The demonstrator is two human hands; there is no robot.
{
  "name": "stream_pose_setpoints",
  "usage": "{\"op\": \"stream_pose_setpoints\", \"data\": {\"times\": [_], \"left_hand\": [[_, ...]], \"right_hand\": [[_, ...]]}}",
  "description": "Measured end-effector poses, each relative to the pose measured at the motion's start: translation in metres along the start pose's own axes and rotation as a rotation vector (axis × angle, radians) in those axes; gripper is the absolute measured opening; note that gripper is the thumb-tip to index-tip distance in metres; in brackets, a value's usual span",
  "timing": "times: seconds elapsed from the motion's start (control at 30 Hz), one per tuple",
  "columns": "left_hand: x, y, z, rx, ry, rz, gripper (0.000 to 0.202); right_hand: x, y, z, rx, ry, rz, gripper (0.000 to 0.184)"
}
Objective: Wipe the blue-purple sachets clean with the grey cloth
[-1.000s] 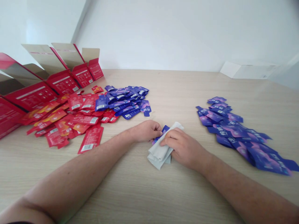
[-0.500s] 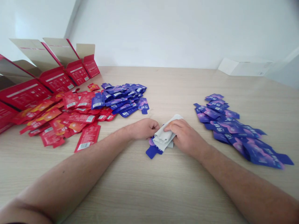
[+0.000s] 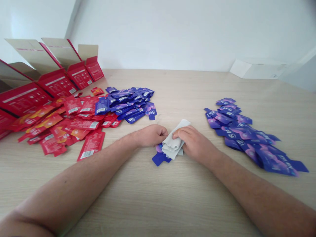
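Left hand point(image 3: 151, 135): fingers point(image 3: 164, 131) curled together at the cloth's edge; I cannot tell whether they grip anything
Right hand point(image 3: 195, 141): fingers point(image 3: 179, 131) together, pinching the grey cloth point(image 3: 173, 142), which is soft and bunches easily
Sachet: a purple foil sachet point(image 3: 160, 158) on the desk, partly under the cloth; I judge it light, thin and slippery, best pinched by its flat tab
Desk: the pale wood-grain desk point(image 3: 187, 89) carries a purple sachet pile point(image 3: 237, 131), scattered red sachets point(image 3: 74, 126) and open red cartons point(image 3: 58, 84)
Room: white wall point(image 3: 172, 33) behind, white box point(image 3: 256, 69) far right

The purple-blue foil sachet point(image 3: 160, 159) has moved: its end showed at the cloth's 12 o'clock, and now its tab sticks out from under the cloth at 7 o'clock. The pale grey fabric cloth point(image 3: 172, 143) is bunched tighter, gripped by the right hand point(image 3: 195, 141), which has shifted toward 12 o'clock.
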State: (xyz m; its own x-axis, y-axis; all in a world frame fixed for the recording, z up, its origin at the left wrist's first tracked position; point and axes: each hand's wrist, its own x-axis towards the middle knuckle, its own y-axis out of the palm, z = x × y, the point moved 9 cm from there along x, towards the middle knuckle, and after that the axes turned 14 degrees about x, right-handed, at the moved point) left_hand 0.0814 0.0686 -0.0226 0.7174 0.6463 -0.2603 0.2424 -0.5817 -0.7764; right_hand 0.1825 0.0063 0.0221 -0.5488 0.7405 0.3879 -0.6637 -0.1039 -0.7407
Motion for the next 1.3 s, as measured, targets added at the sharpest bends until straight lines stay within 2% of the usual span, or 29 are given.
{"op": "stream_pose_setpoints", "data": {"times": [0.17, 0.3, 0.5, 0.67, 0.83, 1.03, 1.2, 1.3], "left_hand": [[0.001, 0.0, -0.001, -0.011, 0.019, -0.014, 0.015], [0.002, -0.002, 0.003, 0.003, -0.02, -0.042, 0.016], [0.004, -0.004, 0.003, 0.023, -0.029, -0.075, 0.016], [0.004, -0.003, 0.007, -0.062, -0.081, -0.075, 0.017], [0.004, -0.004, 0.005, -0.084, -0.057, -0.076, 0.021], [0.004, -0.005, 0.008, -0.065, -0.088, -0.084, 0.022], [0.003, -0.003, 0.008, -0.102, -0.075, -0.075, 0.022], [0.003, -0.003, 0.008, -0.097, -0.084, -0.07, 0.02]], "right_hand": [[-0.001, 0.003, 0.006, -0.021, -0.036, 0.037, 0.035], [-0.001, 0.0, 0.008, -0.044, 0.0, -0.018, 0.037], [-0.002, 0.023, 0.035, -0.006, -0.148, 0.114, 0.026], [-0.001, 0.02, 0.03, -0.024, -0.092, 0.037, 0.034], [-0.004, 0.035, 0.044, -0.021, -0.181, 0.165, 0.027], [-0.001, 0.024, 0.037, -0.038, -0.102, 0.068, 0.034], [-0.004, 0.033, 0.043, -0.014, -0.184, 0.157, 0.026], [-0.001, 0.016, 0.025, -0.01, -0.107, 0.047, 0.034]]}}
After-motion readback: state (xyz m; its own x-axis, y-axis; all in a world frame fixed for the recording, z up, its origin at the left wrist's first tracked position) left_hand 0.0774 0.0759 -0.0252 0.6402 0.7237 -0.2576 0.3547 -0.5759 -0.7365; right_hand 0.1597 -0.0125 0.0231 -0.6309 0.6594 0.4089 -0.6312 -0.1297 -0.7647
